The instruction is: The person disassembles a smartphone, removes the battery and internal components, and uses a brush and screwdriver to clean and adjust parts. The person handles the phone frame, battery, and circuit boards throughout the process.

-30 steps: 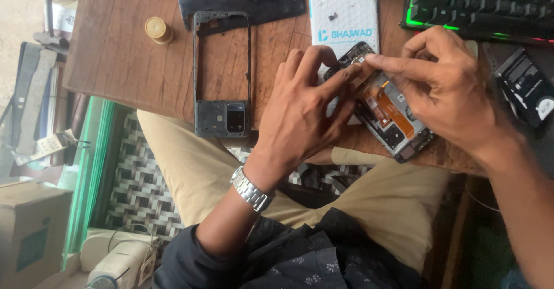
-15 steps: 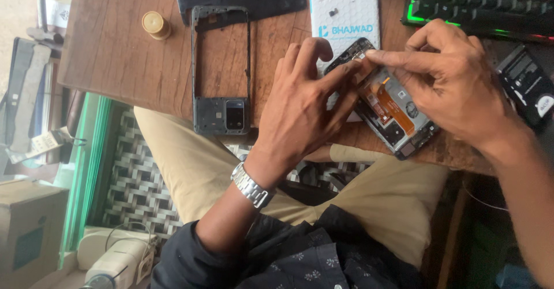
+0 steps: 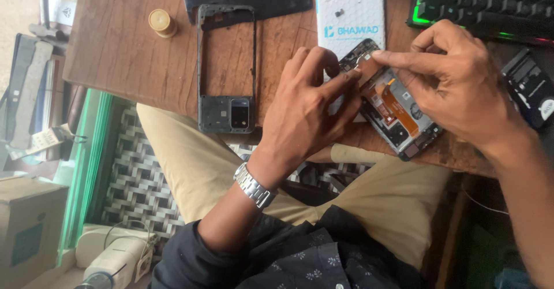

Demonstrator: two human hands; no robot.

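Little had shifted since the earlier frame: both hands stayed on the opened black smartphone with orange flex cable [image 3: 398, 113] at the brown wooden table's [image 3: 127, 52] edge, left hand [image 3: 309, 116] steadying it, right hand [image 3: 456, 87] pinching its top.

**One head-worn view, looking steeply down**

A single camera sat on the person's head and faced almost straight down over the lap. It was close: the near edge of the wooden bench [image 3: 144, 64] crossed the upper half of the frame, and both hands filled the middle. Its top edge cut off a keyboard [image 3: 490, 3]; its lower part took in knees and shirt. There was no second view to share any ground with it.
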